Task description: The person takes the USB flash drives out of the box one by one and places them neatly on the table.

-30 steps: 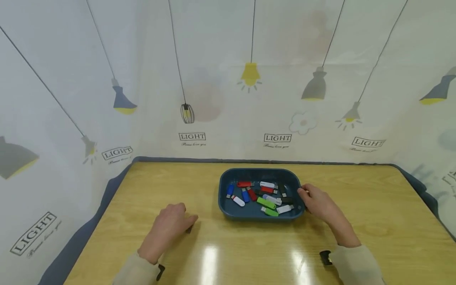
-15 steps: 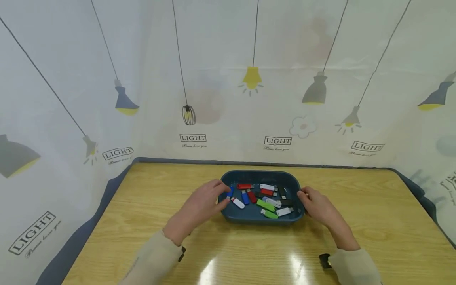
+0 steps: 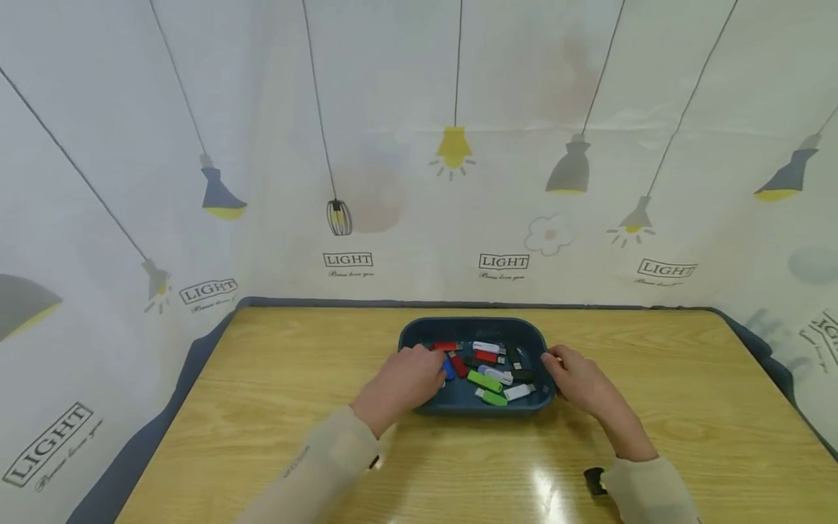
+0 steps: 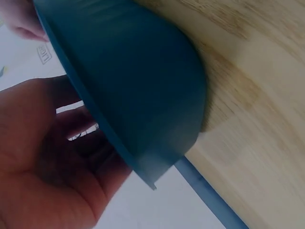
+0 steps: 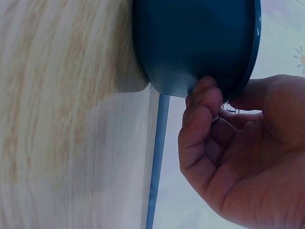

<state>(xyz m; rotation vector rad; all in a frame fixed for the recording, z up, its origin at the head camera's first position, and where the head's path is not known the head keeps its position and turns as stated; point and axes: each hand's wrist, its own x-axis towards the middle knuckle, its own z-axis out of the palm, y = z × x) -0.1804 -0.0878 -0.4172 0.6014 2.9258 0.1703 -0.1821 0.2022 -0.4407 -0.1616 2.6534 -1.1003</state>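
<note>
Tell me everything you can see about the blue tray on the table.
The tray is dark blue, open-topped, a rounded rectangle with a thin rim and plastic-looking walls. It stands flat on the wood-look table, holding small USB sticks. The right hand grips its right end; the left hand reaches over its left end, contact unclear.

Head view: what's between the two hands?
In the head view, most of the tray, with USB sticks inside, lies between them: the left hand reaches over its left end, the right hand grips its right end.
</note>
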